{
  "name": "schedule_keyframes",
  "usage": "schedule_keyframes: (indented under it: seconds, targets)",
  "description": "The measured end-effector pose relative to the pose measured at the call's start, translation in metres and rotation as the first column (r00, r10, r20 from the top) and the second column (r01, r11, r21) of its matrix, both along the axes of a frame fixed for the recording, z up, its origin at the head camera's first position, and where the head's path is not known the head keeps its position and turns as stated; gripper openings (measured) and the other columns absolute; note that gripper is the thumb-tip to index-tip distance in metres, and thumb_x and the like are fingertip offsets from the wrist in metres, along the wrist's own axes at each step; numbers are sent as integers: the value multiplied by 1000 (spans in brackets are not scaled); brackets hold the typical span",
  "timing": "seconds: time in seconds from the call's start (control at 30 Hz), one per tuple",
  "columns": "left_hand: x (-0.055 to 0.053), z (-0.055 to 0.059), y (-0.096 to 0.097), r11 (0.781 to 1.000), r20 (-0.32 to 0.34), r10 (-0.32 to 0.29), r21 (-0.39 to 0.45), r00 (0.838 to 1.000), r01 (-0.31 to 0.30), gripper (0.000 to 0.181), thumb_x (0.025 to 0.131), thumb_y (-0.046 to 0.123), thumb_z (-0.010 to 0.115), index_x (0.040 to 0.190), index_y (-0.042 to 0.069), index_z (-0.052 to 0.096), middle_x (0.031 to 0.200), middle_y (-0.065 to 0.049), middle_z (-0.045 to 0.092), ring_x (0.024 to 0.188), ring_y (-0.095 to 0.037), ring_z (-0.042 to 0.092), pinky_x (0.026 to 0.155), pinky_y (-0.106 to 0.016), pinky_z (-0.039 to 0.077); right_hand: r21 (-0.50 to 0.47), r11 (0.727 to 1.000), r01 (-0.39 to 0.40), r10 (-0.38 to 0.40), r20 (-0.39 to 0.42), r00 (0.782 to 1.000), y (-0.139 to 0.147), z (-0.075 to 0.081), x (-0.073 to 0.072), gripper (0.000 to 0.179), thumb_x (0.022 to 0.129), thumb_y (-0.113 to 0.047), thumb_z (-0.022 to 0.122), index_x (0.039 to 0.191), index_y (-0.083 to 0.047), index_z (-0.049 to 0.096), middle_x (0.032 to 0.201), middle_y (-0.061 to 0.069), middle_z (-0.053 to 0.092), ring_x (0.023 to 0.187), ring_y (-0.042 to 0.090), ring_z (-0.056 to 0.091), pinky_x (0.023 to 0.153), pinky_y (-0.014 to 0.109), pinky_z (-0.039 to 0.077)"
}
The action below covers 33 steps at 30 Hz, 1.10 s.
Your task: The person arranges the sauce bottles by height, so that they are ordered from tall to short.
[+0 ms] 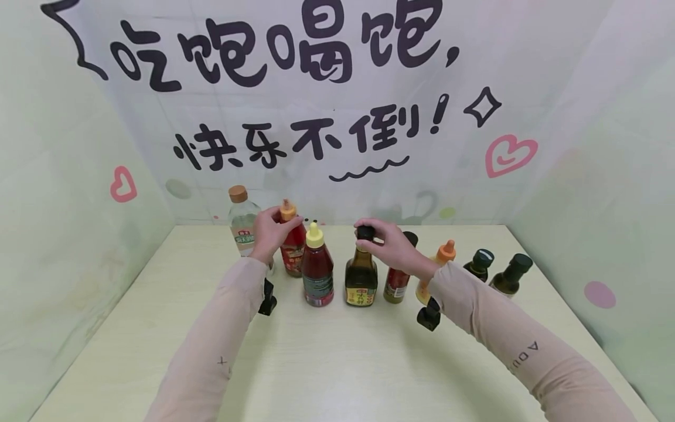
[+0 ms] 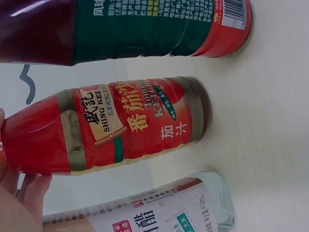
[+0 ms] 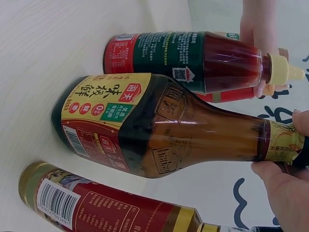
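My left hand (image 1: 270, 234) grips a red tomato ketchup bottle (image 1: 293, 252) high up, around its shoulder and orange cap. In the left wrist view the ketchup bottle (image 2: 135, 123) shows its full front label. With thumb and fingers, my right hand (image 1: 398, 249) holds the black cap and neck of a soy sauce bottle (image 1: 361, 275). Its yellow and red label faces the camera in the right wrist view, where the brown glass bottle (image 3: 193, 133) fills the middle. Between the two hands stands a dark red sauce bottle (image 1: 318, 272) with a yellow nozzle cap, untouched.
A clear vinegar bottle (image 1: 244, 217) stands left of the ketchup, partly behind my left hand. Right of the soy sauce are a red-labelled bottle (image 1: 396, 286), an orange-nozzled squeeze bottle (image 1: 446, 252) and two dark bottles. A printed cloth backdrop (image 1: 337, 199) rises behind the pale table (image 1: 327, 363).
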<state>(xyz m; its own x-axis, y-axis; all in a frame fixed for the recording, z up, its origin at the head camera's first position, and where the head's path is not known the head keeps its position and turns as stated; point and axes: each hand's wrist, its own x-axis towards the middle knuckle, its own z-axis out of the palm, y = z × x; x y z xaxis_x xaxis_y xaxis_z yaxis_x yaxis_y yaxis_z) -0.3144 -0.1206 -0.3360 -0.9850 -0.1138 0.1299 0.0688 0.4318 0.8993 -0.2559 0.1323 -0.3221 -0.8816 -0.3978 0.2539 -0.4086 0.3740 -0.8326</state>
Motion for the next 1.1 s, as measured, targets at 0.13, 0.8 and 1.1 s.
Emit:
schedule_keyframes:
  seconds: [0.13, 0.8, 1.1]
  targets:
    - [-1, -1, 1, 1000, 8, 10, -17, 1000, -10, 42, 78, 26, 68, 113, 5, 57, 110, -10, 58, 99, -22, 53, 86, -36, 44, -3, 1000, -2, 2, -3, 1000, 0, 0, 0, 31, 85, -7, 58, 115, -5, 52, 116, 16, 51, 107, 29, 51, 77, 36, 48]
    - [-5, -13, 2, 1000, -50, 23, 15, 998, -22, 46, 78, 30, 68, 115, 6, 55, 113, -11, 57, 102, -23, 52, 87, -37, 43, 19, 1000, 9, -9, -5, 1000, -7, 24, 20, 32, 85, 0, 55, 116, 3, 50, 116, 23, 50, 107, 34, 50, 79, 41, 46]
    - [-6, -16, 2, 1000, -48, 27, -8, 998, -27, 48, 78, 33, 67, 116, 7, 54, 114, -11, 57, 103, -23, 52, 88, -38, 43, 11, 1000, 6, -6, -7, 1000, -7, 21, 19, 31, 85, 0, 55, 115, 4, 50, 116, 23, 50, 107, 34, 50, 80, 41, 46]
